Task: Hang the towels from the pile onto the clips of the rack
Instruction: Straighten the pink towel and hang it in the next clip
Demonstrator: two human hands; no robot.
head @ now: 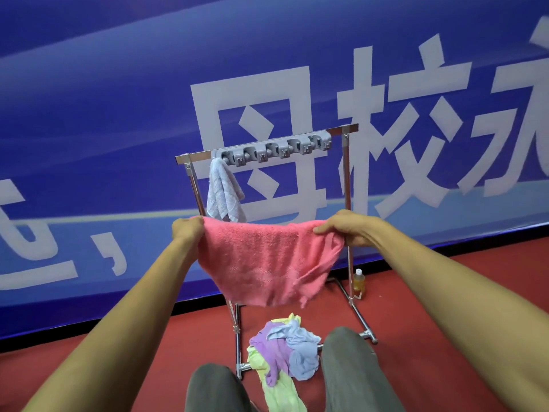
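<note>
Ahead, pink towel point(267, 263) screens the rack point(346, 173); bottle point(359, 282) beside its foot.

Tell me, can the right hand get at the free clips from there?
Probably yes. The right hand grips a corner of the pink towel below the clips, and nothing stands between them; only the leftmost holds a blue towel. It would carry the corner up.

Red floor point(430, 292): towel pile point(285, 352), rack point(346, 179), btl point(359, 283).
</note>
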